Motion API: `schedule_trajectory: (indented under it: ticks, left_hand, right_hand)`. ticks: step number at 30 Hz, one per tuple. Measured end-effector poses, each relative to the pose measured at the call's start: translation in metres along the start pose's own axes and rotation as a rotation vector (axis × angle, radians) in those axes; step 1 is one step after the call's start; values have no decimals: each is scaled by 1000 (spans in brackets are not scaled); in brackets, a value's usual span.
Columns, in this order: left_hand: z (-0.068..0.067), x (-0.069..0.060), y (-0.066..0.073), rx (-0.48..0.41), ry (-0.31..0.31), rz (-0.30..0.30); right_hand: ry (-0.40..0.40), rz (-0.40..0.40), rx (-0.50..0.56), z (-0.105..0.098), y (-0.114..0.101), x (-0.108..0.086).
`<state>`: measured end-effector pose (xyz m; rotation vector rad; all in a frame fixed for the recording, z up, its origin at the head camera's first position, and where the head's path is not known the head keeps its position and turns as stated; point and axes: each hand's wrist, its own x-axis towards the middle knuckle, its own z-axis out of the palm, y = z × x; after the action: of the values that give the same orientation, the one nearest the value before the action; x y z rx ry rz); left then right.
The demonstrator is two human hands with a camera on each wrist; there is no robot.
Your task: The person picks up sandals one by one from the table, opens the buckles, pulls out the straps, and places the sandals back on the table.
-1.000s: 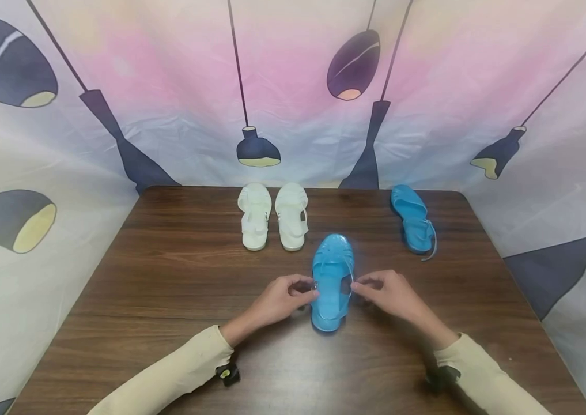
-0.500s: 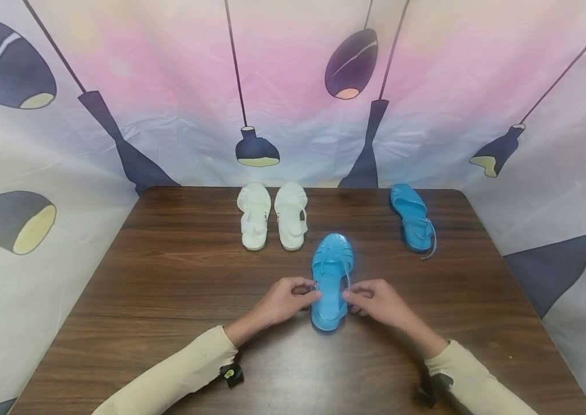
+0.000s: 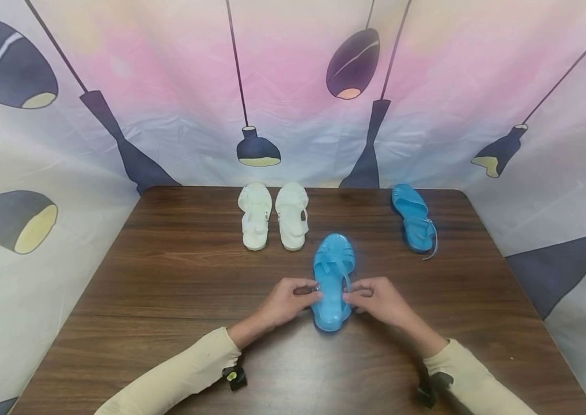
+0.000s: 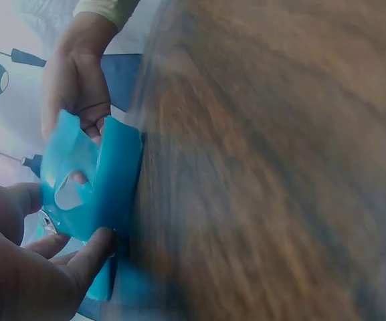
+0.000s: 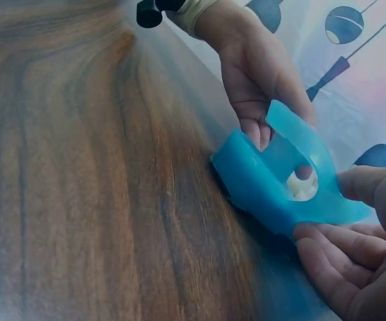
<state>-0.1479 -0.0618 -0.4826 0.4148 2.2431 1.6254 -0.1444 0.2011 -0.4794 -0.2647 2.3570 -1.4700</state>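
A blue jelly sandal [image 3: 330,308] lies on the table, toe pointing away, between both hands. My left hand [image 3: 284,302] grips its left side by the small metal buckle [image 4: 47,223], thumb over the edge. On the opposite side, my right hand [image 3: 383,302] pinches the sandal's side strap; in the right wrist view the thumb is on the strap and the fingers [image 5: 333,257] are low by the sole. The thin loose strap [image 3: 346,274] runs along the right side near the right fingers. Both wrist views show the raised heel with its cut-outs, open at the back.
A second blue sandal [image 3: 412,216] lies at the back right, its thin strap hanging loose. Two white sandals [image 3: 254,216] stand side by side at the back of the brown table [image 3: 168,276]. A printed cloth [image 3: 194,69] hangs behind and at both sides.
My right hand has moved inward from the outer strap to the sandal's right side, its thumb now over the edge. The thin strap has shifted inward. My left hand stays nearly still.
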Motion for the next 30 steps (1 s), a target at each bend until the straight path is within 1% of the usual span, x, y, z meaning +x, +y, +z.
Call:
schedule_trajectory:
  ticks: [6, 10, 16, 19, 22, 27, 30]
  left_hand:
    - [5, 0, 4, -61, -5, 14]
    - [9, 1, 6, -98, -3, 12]
    - [14, 2, 9, -154, 14, -27]
    - [15, 3, 10, -177, 24, -39]
    - [16, 7, 11, -190, 30, -54]
    - [16, 15, 15, -170, 26, -52]
    - [17, 21, 18, -198, 20, -55]
  right_hand:
    - [32, 6, 7, -4, -3, -4]
    - [55, 2, 9, -7, -4, -5]
    - [109, 23, -23, -9, -6, -7]
    - [120, 29, -32, -11, -7, -6]
    - [131, 43, -30, -13, -9, -6]
    - [150, 75, -17, -19, -12, -6]
    - [157, 90, -7, -23, -14, -5]
